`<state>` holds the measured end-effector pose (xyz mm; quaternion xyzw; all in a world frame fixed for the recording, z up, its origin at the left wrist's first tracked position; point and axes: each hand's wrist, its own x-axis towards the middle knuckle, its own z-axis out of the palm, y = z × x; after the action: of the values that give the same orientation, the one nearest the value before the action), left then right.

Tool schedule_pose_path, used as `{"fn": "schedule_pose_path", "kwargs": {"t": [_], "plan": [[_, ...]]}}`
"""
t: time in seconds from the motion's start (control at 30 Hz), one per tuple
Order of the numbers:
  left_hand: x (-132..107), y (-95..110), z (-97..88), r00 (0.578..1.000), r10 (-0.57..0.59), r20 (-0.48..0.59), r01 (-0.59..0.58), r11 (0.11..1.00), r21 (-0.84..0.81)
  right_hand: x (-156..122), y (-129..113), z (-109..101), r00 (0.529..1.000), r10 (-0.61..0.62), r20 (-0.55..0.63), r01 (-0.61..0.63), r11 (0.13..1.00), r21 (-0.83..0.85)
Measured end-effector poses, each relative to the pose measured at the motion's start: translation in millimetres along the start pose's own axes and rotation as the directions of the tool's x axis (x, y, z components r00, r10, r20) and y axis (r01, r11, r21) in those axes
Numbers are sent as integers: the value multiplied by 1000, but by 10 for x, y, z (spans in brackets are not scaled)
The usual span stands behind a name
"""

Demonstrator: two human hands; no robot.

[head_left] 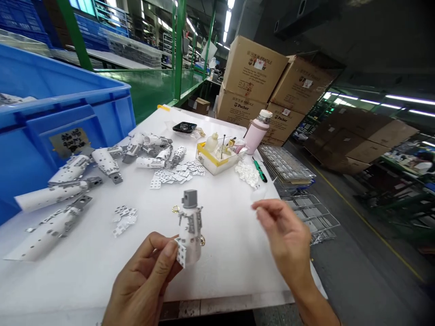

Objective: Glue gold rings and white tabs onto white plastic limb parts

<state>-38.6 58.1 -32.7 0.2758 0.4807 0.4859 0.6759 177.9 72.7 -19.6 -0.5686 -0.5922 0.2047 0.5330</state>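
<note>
My left hand (149, 276) pinches a small white card with grey squares (181, 252) between thumb and fingers. Just behind the card, a white and grey model part (190, 228) with a grey block on top stands upright on the table. Beside its left edge lies a small gold ring (175, 208). To the right, my right hand (285, 235) is raised, thumb and index finger pressed together. A faint whitish bit shows near those fingertips, but I cannot make out whether they hold it. Several similar cards (125, 219) lie left of the model part.
Several white model parts (73, 190) lie at left beside a blue crate (102, 113). More cards (176, 174) are spread mid-table. Behind stand a yellow-edged tray (212, 167) and a pink bottle (255, 136). A green cutter (259, 170) and crumpled white paper (247, 174) lie right.
</note>
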Motion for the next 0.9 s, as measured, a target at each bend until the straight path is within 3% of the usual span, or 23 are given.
{"fn": "schedule_pose_path", "kwargs": {"t": [0.03,0.1,0.2,0.3,0.4,0.53,0.67,0.73,0.9], "plan": [[14,3,-15,1000,-20,8,20,999,-33,80,153,-60,987,4,-160,-10,999,-38],[28,12,-27,998,-53,22,54,997,-61,250,458,-173,955,31,-294,-64,993,-103],[11,24,5,996,-83,41,87,990,-109,452,798,-275,967,85,-241,-124,980,-154],[-25,38,62,995,-92,36,97,981,-171,523,908,-286,979,137,-149,-158,977,-141],[-56,58,102,995,-102,7,101,973,-207,476,787,-246,980,185,-70,-187,982,-24],[-70,71,130,990,-141,1,136,957,-255,325,359,-159,969,225,102,-243,942,233],[-63,51,169,983,-179,33,180,936,-303,167,-80,-28,920,311,236,-391,713,582],[-68,34,186,981,-189,44,193,930,-312,102,-216,43,920,332,207,-386,678,626],[-99,10,197,975,-223,21,218,921,-322,-2,-373,190,983,185,0,-157,835,527]]}}
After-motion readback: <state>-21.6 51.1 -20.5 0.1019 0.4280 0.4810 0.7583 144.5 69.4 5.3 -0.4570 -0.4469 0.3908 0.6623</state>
